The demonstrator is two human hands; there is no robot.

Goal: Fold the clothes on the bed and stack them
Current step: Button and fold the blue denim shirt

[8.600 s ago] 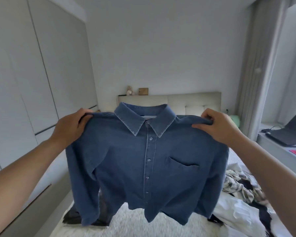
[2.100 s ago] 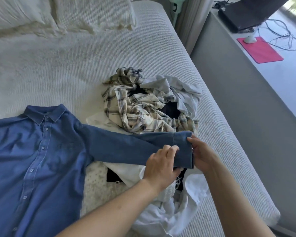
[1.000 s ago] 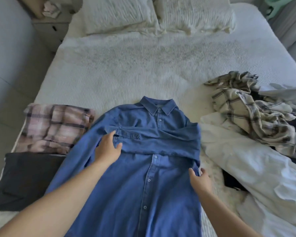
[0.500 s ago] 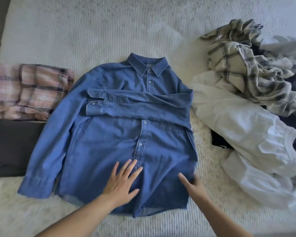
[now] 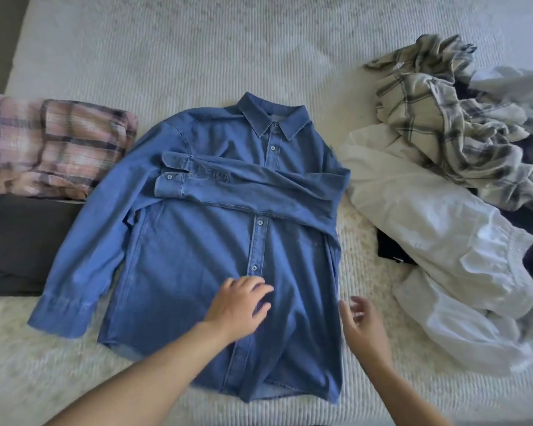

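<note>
A blue denim shirt lies face up on the white bed, collar away from me. Its right-side sleeve is folded across the chest; the other sleeve lies spread out to the left. My left hand rests flat on the lower front near the button placket, fingers relaxed. My right hand hovers open just off the shirt's right hem edge, holding nothing. A folded pink plaid shirt and a folded dark garment lie at the left.
At the right lies an unfolded heap: a beige plaid shirt, a white garment, a black piece and grey fabric. The bed's left edge shows at the upper left.
My left hand has slid right along the lower shirt front, smoothing it. My right hand has lifted off the shirt's right edge and now hovers beside it.
</note>
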